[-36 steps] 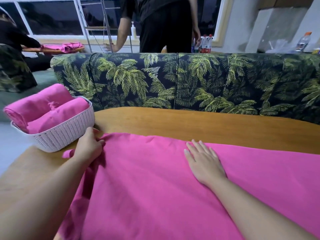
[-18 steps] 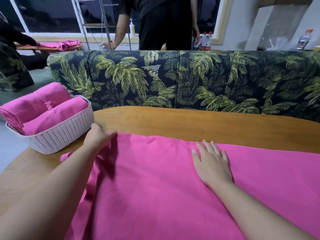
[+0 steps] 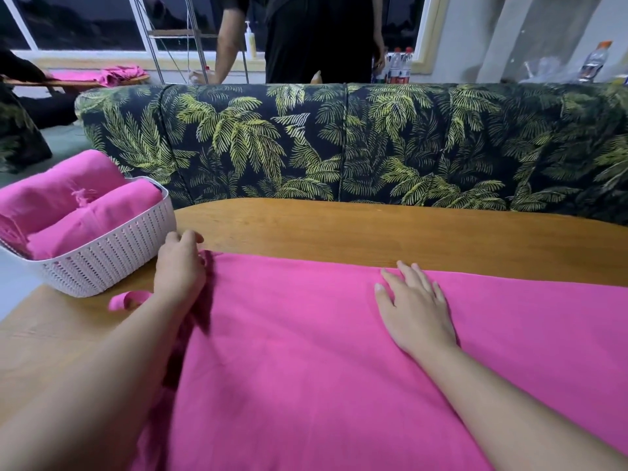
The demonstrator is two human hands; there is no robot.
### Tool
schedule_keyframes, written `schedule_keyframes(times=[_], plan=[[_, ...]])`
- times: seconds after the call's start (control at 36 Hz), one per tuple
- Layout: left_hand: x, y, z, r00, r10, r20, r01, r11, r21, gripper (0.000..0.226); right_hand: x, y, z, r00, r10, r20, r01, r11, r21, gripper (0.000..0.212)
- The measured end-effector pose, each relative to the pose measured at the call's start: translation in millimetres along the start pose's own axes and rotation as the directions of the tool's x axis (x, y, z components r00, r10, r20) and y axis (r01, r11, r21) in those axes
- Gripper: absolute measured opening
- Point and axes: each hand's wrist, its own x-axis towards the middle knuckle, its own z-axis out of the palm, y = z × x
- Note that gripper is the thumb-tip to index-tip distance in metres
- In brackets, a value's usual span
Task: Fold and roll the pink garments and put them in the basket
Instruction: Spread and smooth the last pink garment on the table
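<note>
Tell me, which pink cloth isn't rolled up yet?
The big pink cloth spread flat on the table, under both hands. The two pink rolls in the white basket are already rolled up.

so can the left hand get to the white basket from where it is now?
Probably yes. The left hand is at the pink garment's far-left corner, right beside the white basket, with only bare table between them. The right hand lies flat, well clear.

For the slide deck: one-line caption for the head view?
Left hand at the corner of a pink garment on the table, right hand flat on it, beside the basket.
</note>
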Motion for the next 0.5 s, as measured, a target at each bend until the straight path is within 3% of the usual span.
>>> schedule_keyframes(times=[0.06,0.14,0.25,0.33,0.39,0.44,0.5], plan=[[-2.3,-5.0,-10.2,1.0,0.025,0.015,-0.025,1.0,0.014,0.03,-2.3,1.3,0.8,0.992,-0.063,-0.109,0.069,0.996,0.054,0.042],[-18.4,-13.7,-28.0,0.99,0.134,0.043,-0.131,0.988,-0.077,0.026,-7.5,-1.2,0.2,0.934,-0.254,-0.251,0.295,0.945,0.143,0.036],[-75.3,-26.3,-50.6,0.982,0.183,0.039,-0.168,0.954,-0.249,0.025,-10.6,-4.5,-0.9,0.9,-0.426,-0.097,0.435,0.893,0.112,0.037],[-118.7,-46.5,-62.0,0.974,0.207,0.09,-0.16,0.914,-0.373,0.035,-11.1,-21.4,-7.2,0.932,-0.362,0.029,0.364,0.927,-0.097,0.02],[-138.6,-54.9,-70.8,0.967,0.215,0.134,-0.148,0.909,-0.39,0.034,-13.5,-44.8,-10.2,0.947,-0.313,0.063,0.32,0.922,-0.22,0.024],[-151.9,-57.4,-78.4,0.975,0.159,0.155,-0.082,0.907,-0.413,0.036,-22.9,-72.3,-8.5,0.926,-0.369,0.086,0.378,0.91,-0.169,0.028],[-161.7,-58.2,-80.8,0.982,0.097,0.161,-0.009,0.882,-0.471,0.039,-39.3,-100.6,-3.6,0.879,-0.466,0.1,0.469,0.883,-0.006,0.031]])
